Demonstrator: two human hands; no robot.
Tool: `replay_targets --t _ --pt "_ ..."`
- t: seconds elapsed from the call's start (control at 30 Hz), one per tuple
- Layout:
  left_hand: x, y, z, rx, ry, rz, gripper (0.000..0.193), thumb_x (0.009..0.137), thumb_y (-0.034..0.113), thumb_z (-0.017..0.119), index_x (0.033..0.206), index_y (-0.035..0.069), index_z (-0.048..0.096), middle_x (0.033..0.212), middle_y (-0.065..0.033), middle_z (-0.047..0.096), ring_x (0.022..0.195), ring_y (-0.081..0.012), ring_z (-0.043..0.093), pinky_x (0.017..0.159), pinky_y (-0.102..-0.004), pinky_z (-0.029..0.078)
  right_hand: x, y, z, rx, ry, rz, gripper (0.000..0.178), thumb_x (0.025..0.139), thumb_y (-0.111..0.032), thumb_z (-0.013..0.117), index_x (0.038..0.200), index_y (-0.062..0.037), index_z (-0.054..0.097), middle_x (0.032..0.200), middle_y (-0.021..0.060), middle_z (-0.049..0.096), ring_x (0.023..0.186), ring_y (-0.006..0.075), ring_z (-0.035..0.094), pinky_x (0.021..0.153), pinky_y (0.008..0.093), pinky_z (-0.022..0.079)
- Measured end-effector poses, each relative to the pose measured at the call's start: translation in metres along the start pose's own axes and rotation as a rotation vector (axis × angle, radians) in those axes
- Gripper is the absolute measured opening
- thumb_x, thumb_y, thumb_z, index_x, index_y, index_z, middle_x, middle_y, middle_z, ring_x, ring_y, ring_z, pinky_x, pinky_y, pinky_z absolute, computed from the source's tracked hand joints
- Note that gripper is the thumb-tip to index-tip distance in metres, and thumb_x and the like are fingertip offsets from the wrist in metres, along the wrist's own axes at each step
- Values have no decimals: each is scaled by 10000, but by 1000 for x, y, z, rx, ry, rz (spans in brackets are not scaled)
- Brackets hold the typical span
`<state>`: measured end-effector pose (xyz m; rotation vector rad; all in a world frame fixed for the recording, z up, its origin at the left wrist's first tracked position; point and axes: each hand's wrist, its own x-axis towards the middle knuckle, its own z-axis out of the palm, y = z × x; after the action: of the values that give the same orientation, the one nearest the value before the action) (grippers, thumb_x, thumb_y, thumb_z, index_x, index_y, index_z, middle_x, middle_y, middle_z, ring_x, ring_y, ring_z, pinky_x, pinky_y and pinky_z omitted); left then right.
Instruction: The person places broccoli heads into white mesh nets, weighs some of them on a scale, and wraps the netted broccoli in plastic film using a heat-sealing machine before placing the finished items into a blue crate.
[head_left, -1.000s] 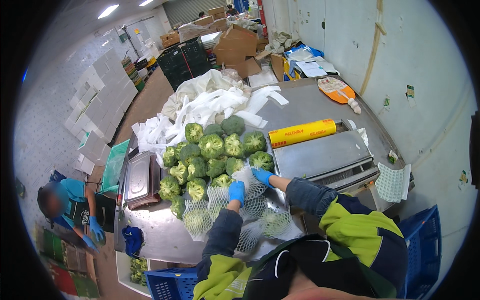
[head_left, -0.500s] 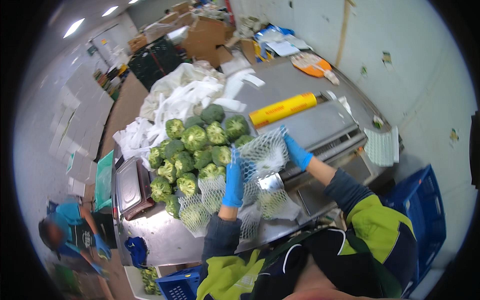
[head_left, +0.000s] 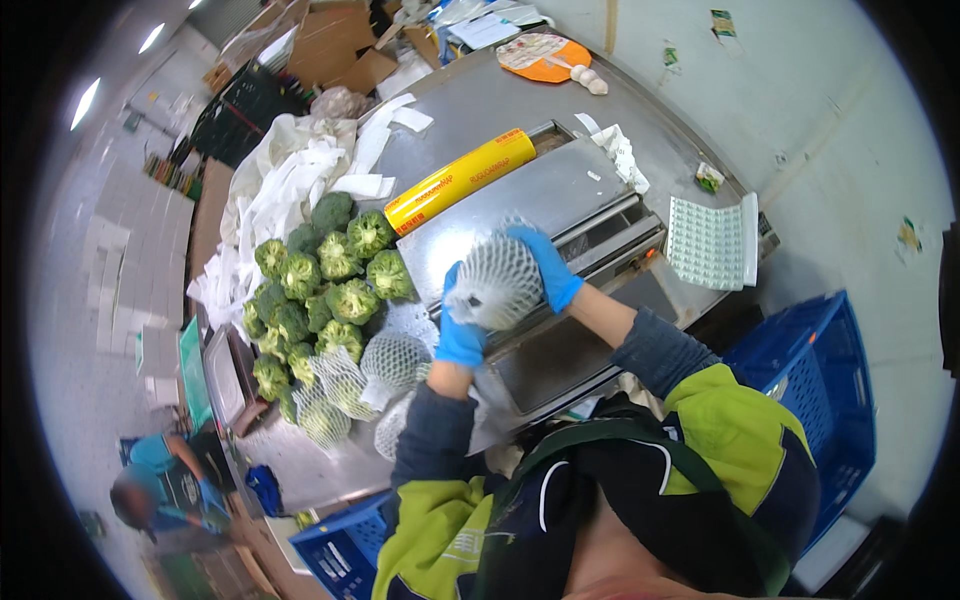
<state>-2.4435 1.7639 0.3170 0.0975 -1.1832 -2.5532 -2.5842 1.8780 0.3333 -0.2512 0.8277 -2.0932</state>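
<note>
A white foam net sleeve [head_left: 497,283], bulging round as if wrapped about something, is held between both my blue-gloved hands over the front of the metal wrapping machine [head_left: 480,205]. My left hand [head_left: 461,327] grips its left side, and my right hand [head_left: 546,268] curves round its right side. What fills the sleeve hardly shows through the mesh. Left of my hands, bare broccoli heads [head_left: 300,275] lie in a pile. In front of that pile sit several broccoli heads in white foam nets [head_left: 323,421], close to my left forearm.
A yellow film roll [head_left: 460,180] lies at the machine's back. White sleeves and cloth [head_left: 285,175] are heaped behind the broccoli. A scale [head_left: 232,370] stands at the left table edge. Blue crates [head_left: 815,390] flank me. A co-worker [head_left: 165,480] is at the lower left.
My hands have moved with the net sleeve onto the front of the wrapping machine, away from the pile. The sleeve, looser before, now looks rounded. My view has turned right.
</note>
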Motion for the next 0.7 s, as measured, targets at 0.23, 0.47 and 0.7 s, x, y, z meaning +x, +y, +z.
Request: replay_targets --t 0.23,0.47,0.7 --pt "98 -5 57 473 769 -29 468 934 375 613 1202 1 528 1074 -113 582 942 -205 569 853 -344 482 67 -37 -34 -434 27 -142 412 930 -212 631 1286 -16 568 1177 97 609 1049 173 567 939 288 443" --pt "3 10 45 836 708 63 456 967 287 591 1290 -22 499 1144 -108 584 998 -181 547 870 -309 471 -6 -102 -123 -872 -100 -98 396 1005 -289 527 1289 -22 596 1208 74 636 1091 137 595 952 266 449" --pt "-63 -47 -34 144 749 -169 303 987 264 535 1023 -35 570 998 -258 679 914 -387 674 885 -457 552 -31 -131 -123 -587 -59 363 307 979 -200 553 1213 -5 594 1095 93 642 940 184 656 870 291 536"
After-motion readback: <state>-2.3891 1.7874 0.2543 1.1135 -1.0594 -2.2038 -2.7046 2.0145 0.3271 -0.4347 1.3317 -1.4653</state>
